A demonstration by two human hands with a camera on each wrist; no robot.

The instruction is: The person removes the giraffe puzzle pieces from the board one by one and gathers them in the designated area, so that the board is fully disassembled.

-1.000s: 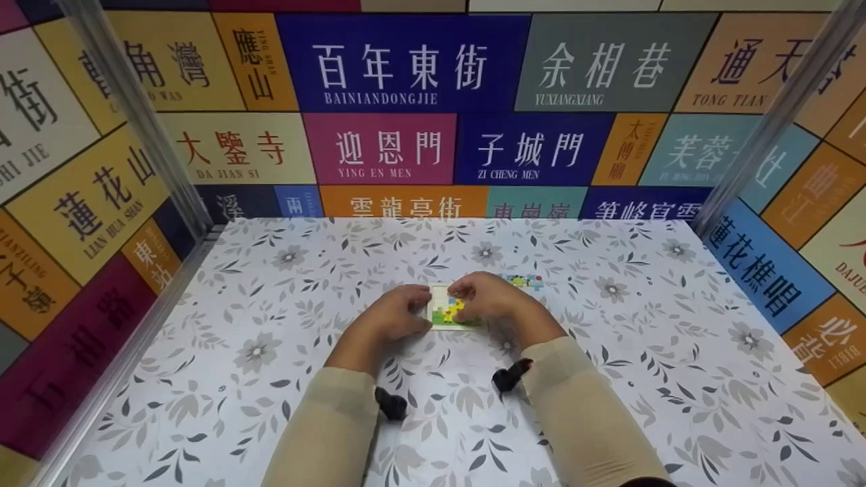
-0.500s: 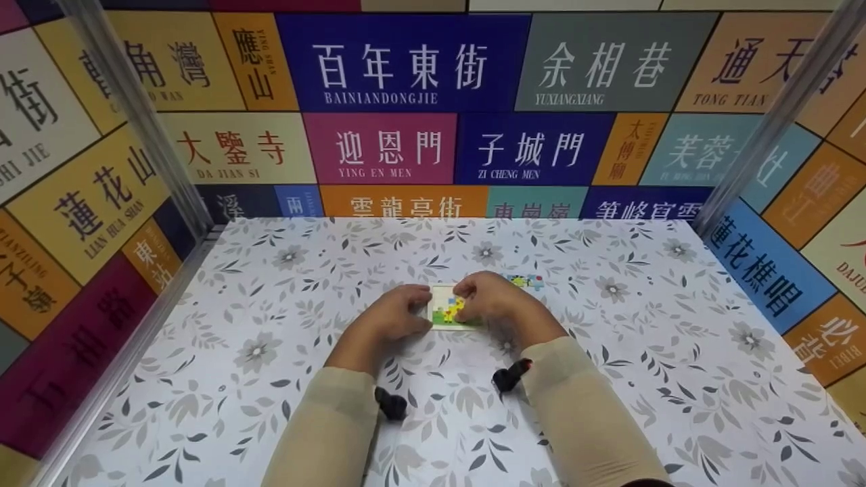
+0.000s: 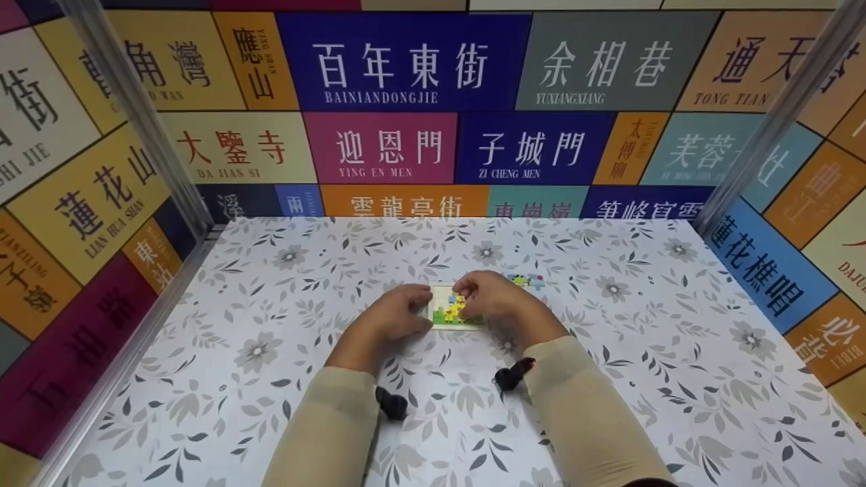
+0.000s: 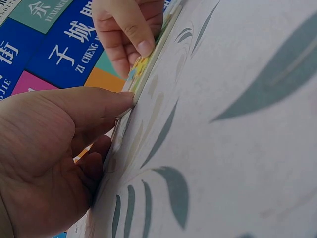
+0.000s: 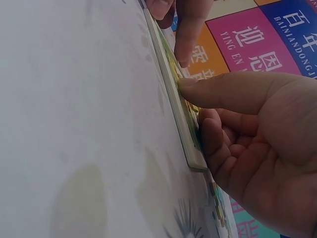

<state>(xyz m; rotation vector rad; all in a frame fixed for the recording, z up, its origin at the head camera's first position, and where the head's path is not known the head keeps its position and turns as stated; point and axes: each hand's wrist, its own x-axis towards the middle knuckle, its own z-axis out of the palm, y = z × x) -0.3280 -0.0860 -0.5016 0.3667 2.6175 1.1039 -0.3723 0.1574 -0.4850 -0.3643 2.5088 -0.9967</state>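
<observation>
Held the left side of a small puzzle board (image 3: 441, 296) with the left hand (image 3: 392, 314), with its thumb at the near corner and its other fingers bent at the far one. Reached over the right part of the same board with the right hand (image 3: 497, 297), with the fingers bent and the thumb tip set down on the yellow part of the picture. Could not tell from any view about a piece pinched there, with the spot mostly hidden by that hand. Had the board lying flat on a white floral tablecloth (image 3: 203, 406), between the two hands. Saw bare pale backing toward its far left, with green along the near edge and yellow and blue pieces toward the right. Saw loose puzzle pieces (image 3: 526, 280) on the cloth just beyond the right hand, with blue, green and a red spot among their colours. Wore tan sleeves (image 3: 325, 433), with a black device (image 3: 391, 404) on the inner side of each cuff. Faced a back wall (image 3: 402, 61) of coloured panels with Chinese characters and Latin lettering, with similar panels along both sides
</observation>
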